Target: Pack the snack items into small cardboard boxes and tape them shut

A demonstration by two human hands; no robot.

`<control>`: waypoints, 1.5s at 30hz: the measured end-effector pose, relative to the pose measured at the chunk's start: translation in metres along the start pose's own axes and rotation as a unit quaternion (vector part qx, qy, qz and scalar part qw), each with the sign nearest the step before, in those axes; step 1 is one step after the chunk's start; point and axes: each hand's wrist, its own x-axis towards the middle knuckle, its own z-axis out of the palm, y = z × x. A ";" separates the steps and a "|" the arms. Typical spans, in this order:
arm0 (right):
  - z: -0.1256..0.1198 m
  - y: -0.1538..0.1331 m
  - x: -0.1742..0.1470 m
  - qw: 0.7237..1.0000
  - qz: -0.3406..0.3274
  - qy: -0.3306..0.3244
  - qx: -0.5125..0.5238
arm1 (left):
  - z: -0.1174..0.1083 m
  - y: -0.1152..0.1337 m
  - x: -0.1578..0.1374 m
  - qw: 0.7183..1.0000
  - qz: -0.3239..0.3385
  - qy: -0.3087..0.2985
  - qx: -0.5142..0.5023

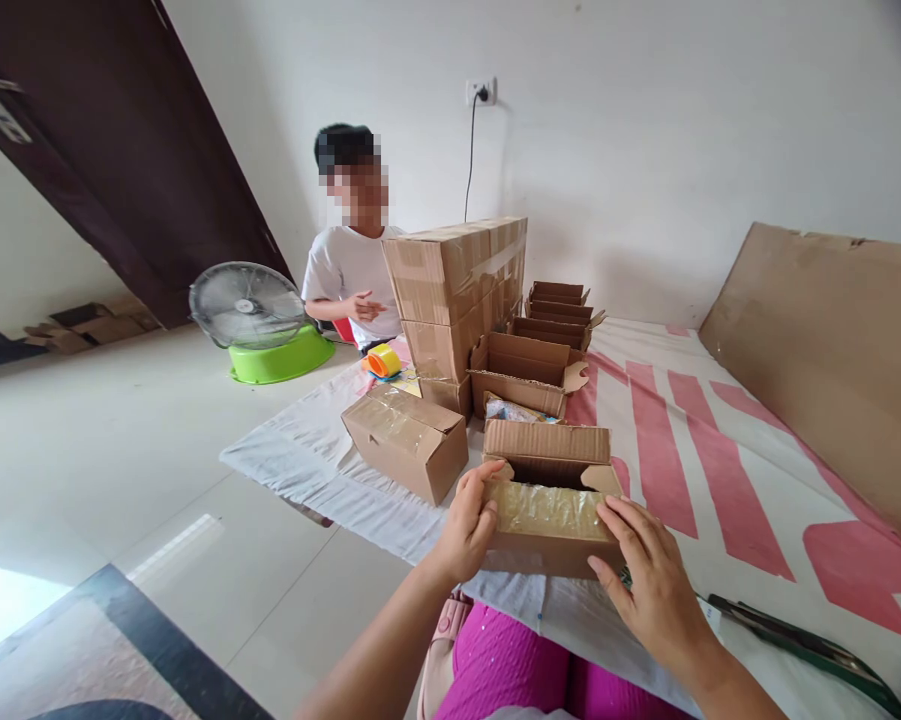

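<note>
Directly in front of me a small cardboard box [551, 555] stands at the table's near edge. Clear, wrinkled tape covers its near flap [544, 510], and its far flap [547, 440] stands up, leaving a dark gap between them. My left hand [471, 522] grips the box's left end, fingertips at the flap's corner. On the right end, my right hand [641, 560] has its fingers over the taped flap and its thumb lower on the near side. The inside of the box is mostly hidden.
A closed taped box [405, 440] sits to the left. Behind are stacked boxes [450, 300], a row of open boxes [529, 365] and a tape roll [382, 361]. Dark green-handled scissors or a similar tool [802, 645] lies right. A person [349, 270] is across the table; a fan [247, 305] stands left.
</note>
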 end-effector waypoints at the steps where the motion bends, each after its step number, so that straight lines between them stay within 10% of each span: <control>1: -0.001 0.001 0.001 1.000 0.007 0.007 0.010 | 0.000 -0.002 0.000 1.000 -0.001 0.002 -0.006; 34: -0.002 -0.041 0.072 0.998 -0.056 0.008 0.035 | 0.007 -0.003 -0.014 0.964 -0.039 -0.018 -0.261; 39: -0.007 -0.040 0.083 0.991 -0.091 0.026 0.097 | -0.001 -0.005 -0.013 0.983 0.029 -0.026 -0.181; 45: 0.003 0.013 0.105 0.999 0.025 0.045 -0.001 | -0.005 0.003 -0.011 0.990 0.122 -0.021 -0.066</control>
